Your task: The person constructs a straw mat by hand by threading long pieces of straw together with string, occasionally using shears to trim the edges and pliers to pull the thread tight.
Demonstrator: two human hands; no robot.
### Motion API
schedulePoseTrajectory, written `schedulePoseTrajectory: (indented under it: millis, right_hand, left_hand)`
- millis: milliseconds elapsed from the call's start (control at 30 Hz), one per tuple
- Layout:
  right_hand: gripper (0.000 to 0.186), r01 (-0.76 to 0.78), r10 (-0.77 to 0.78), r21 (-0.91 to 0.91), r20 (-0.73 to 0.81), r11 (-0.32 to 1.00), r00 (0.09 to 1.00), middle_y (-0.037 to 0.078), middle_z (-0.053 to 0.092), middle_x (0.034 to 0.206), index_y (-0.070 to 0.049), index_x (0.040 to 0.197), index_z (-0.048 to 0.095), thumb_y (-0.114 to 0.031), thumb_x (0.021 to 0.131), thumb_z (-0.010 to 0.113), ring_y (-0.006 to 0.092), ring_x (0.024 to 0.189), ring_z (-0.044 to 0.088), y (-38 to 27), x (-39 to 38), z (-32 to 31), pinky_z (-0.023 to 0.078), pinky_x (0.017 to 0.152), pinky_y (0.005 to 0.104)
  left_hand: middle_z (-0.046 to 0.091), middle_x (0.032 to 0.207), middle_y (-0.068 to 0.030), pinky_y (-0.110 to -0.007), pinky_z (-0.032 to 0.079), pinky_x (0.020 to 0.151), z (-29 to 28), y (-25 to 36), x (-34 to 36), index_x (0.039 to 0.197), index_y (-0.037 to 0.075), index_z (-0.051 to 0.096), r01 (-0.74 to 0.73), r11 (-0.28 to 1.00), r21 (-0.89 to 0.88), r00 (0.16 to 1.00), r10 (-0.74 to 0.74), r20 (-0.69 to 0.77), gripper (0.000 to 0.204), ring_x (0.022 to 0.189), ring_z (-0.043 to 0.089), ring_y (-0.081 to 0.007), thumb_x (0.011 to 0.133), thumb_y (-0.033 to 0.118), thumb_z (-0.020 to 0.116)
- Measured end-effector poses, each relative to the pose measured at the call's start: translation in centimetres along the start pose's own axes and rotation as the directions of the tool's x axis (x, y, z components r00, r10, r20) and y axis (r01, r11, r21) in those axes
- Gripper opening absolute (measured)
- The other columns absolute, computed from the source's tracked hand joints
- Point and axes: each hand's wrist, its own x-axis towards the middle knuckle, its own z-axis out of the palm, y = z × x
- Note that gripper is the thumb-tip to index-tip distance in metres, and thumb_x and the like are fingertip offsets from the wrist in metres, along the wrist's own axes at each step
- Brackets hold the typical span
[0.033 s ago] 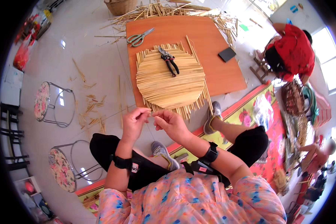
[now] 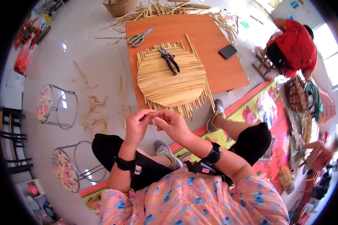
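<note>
My left hand [image 2: 138,122] and my right hand [image 2: 169,123] meet in front of the near edge of an orange board [image 2: 221,77]. Fingertips on both are pinched together and touch. Whatever lies between them is hidden or too small to name. Just beyond my hands, a round mat of straw stalks [image 2: 171,88] rests on the board, its stalk ends uneven around the rim. Pruning shears [image 2: 170,63] with black handles lie on top of the mat. Green-handled scissors [image 2: 138,38] are at the board's far left corner. One long stalk [image 2: 193,47] lies along the mat's right side.
Cut stalk pieces [image 2: 97,122] litter the floor at left, near two round stools [image 2: 44,104] with flowered seats. A black flat object [image 2: 227,52] sits on the board. Loose stalks [image 2: 157,9] pile up behind it. At right are a person in red [image 2: 296,47] and a wicker basket [image 2: 297,93].
My fingertips have drawn slightly closer together, and the whole view has shifted a little. The mat, shears and scissors keep their places on the board.
</note>
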Motion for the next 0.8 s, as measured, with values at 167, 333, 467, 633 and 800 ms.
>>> schedulePoseTrajectory:
  millis: [167, 333, 467, 633, 800]
  right_hand:
    - [0.016, 0.209, -0.23, -0.139, -0.157, 0.968, 0.961, 0.002, 0.062, 0.073, 0.0, 0.095, 0.065, -0.008, 0.081, 0.07, 0.0062, 0.062, 0.055, -0.8, -4.5, 0.2, 0.046, 0.055, 0.0217]
    - [0.014, 0.397, -0.51, -0.389, -0.247, 0.831, 0.824, 0.004, 0.059, 0.073, -0.004, 0.088, 0.067, -0.006, 0.075, 0.074, 0.011, 0.056, 0.053, -1.8, -8.2, -0.5, 0.045, 0.052, 0.0252]
    - [0.016, 0.408, -0.545, -0.445, -0.239, 0.797, 0.804, 0.006, 0.06, 0.079, -0.002, 0.087, 0.064, -0.002, 0.074, 0.074, 0.013, 0.059, 0.055, -3.0, -10.2, -2.1, 0.045, 0.055, 0.0259]
    - [0.013, 0.473, -0.612, -0.43, -0.282, 0.769, 0.738, 0.007, 0.062, 0.078, -0.001, 0.09, 0.057, -0.005, 0.082, 0.067, 0.0168, 0.063, 0.059, -4.0, -10.8, -5.7, 0.048, 0.061, 0.0282]
    - [0.012, 0.297, -0.346, -0.282, -0.143, 0.912, 0.927, 0.007, 0.061, 0.071, -0.002, 0.088, 0.054, -0.007, 0.085, 0.065, 0.016, 0.065, 0.061, -7.7, -12.5, -10.5, 0.048, 0.06, 0.0287]
  left_hand:
    - [0.065, 0.076, -0.0068, -0.024, 0.051, 0.061, 3.3, 5.1, -3.5, 0.099, -0.002, 0.065, -0.198, 0.967, 0.158, 0.98, 0.2, 0.005, 0.016, 0.068, 0.062, -0.011, 0.083, -0.005, 0.064]
    - [0.065, 0.075, -0.0073, -0.025, 0.05, 0.06, 5.7, 8.8, -6.4, 0.09, -0.003, 0.065, -0.145, 0.96, 0.241, 0.989, 0.151, -0.006, 0.008, 0.067, 0.062, -0.0109, 0.082, -0.006, 0.065]
    - [0.064, 0.075, -0.009, -0.025, 0.05, 0.06, 7.4, 10.5, -7.0, 0.091, -0.002, 0.066, -0.11, 0.957, 0.269, 0.993, 0.094, 0.072, 0.011, 0.067, 0.062, -0.0121, 0.081, -0.006, 0.065]
    - [0.064, 0.101, -0.0125, -0.031, 0.051, 0.078, 9.1, 14.7, -3.8, 0.1, 0.0, 0.066, -0.465, 0.714, 0.524, 0.884, 0.35, 0.309, 0.02, 0.089, 0.064, -0.0201, 0.081, -0.002, 0.067]
    - [0.049, 0.134, -0.0169, -0.034, 0.04, 0.099, 7.9, 12.7, 6.1, 0.123, 0.002, 0.055, -0.416, 0.733, 0.538, 0.908, 0.305, 0.287, 0.034, 0.123, 0.048, -0.0308, 0.092, 0.016, 0.056]
